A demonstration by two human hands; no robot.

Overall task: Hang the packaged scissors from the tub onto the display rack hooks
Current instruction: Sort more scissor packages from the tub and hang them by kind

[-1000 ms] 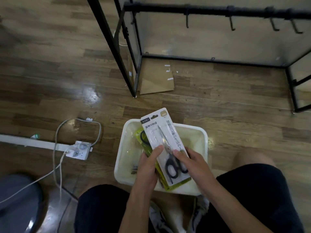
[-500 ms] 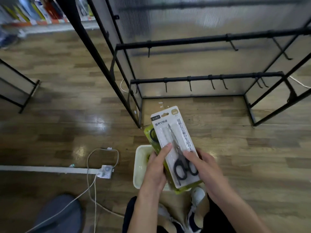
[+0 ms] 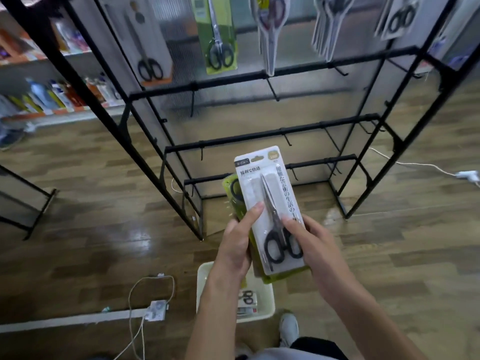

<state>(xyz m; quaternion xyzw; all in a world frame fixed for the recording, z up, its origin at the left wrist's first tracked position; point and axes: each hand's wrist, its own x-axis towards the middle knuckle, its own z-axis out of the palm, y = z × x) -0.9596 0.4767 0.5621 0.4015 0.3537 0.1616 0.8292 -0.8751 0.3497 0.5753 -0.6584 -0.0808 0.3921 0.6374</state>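
White card under both thumbs: left thumb [image 3: 255,210] pressed flat on the front of the white scissors pack [image 3: 270,203], right thumb [image 3: 292,224] lying across its lower half beside the black handles. Left hand [image 3: 235,246] wrapped round the left edges of the stack, fingers curled behind and out of sight; right hand [image 3: 315,249] gripping the right edges, fingers likewise hidden beneath. Under the white pack, a green scissors pack [image 3: 235,201], showing at the upper left with a black handle loop and again as a green strip along the bottom. Both packs held tilted, tops pointing up and away, in mid-air above the floor, in front of the display rack's [image 3: 272,135] lower bars. Below the wrists, on the wooden floor [image 3: 91,216], a cream tub [image 3: 267,305], partly covered by the left forearm, with at least one more scissors pack [image 3: 248,298] lying inside near its right wall. On the rack's top row, several packs already hung: an orange-edged pack [image 3: 150,48] at the left, a green hung pack [image 3: 219,37] next to it, further clear and white ones to the right, blurred. Bare hooks [image 3: 287,140] along the lower bars. Left of the tub, a power strip [image 3: 155,310] with white cables. By the tub's right corner, a white shoe [image 3: 288,328]. Shelves of goods [image 3: 52,94] at the far left, blurred.
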